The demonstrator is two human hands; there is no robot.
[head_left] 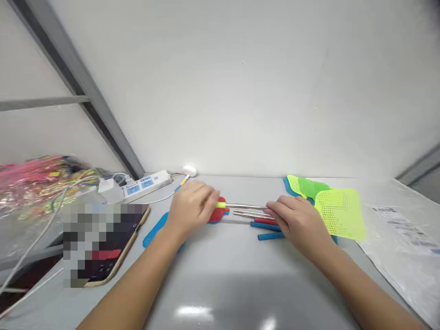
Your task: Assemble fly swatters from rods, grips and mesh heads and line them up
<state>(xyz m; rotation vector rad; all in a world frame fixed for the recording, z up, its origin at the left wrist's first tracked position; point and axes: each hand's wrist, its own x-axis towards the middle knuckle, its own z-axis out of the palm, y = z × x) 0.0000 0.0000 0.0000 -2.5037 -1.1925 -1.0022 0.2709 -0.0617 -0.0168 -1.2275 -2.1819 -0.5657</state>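
Observation:
My left hand [194, 206] is closed around the yellow end of a fly swatter with a thin metal rod [244, 206]. My right hand [297, 217] pinches the rod's other end, so the rod lies level between both hands. A yellow-green mesh swatter head [340, 213] shows just beyond my right hand; its joint is hidden. Under my right fingers lie more metal rods, a red handle [264, 221] and blue handles [271, 236]. Beneath my left hand are a red mesh head [217, 215] and a blue mesh head [158, 229], both partly covered.
Green mesh heads [312, 187] lie behind my right hand. A white plastic bag [402, 233] covers the right side. At left are a phone [120, 247], a power strip [147, 184], cables and a pile of colourful plastic-wrapped items [44, 183]. A white wall [240, 91] rises behind the grey table [233, 284].

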